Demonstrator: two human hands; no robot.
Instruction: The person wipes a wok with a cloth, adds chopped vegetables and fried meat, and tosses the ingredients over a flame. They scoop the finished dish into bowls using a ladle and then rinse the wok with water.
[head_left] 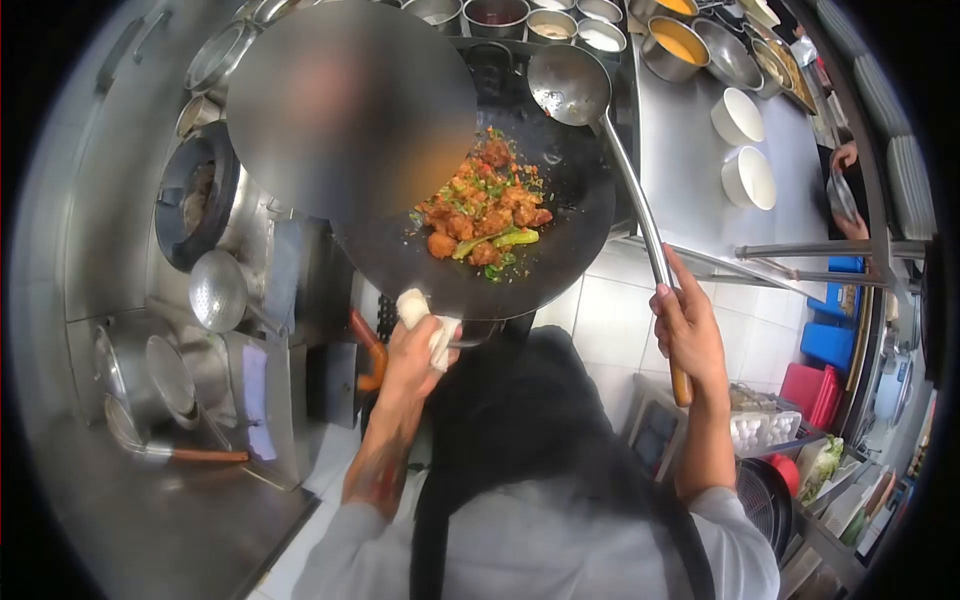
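Note:
A dark wok point(570, 235) holds browned, saucy chunks of food point(490, 205) with green pieces among them; a round blur hides its upper left part. My left hand point(412, 355) is closed around a folded pale cloth point(428, 325) at the wok's near edge, by its handle. My right hand point(690, 330) grips the long ladle point(640, 195) near its wooden end. The ladle's steel bowl point(568, 85) is over the wok's far right rim, with a few bits of food in it.
Steel pots of sauces point(675, 48) line the back. Two white bowls point(742, 117) stand on the steel counter point(680, 140) at right. Another person's hands point(848, 190) show at far right. At left are a second wok point(178, 225), a perforated skimmer point(218, 290) and pots point(125, 370).

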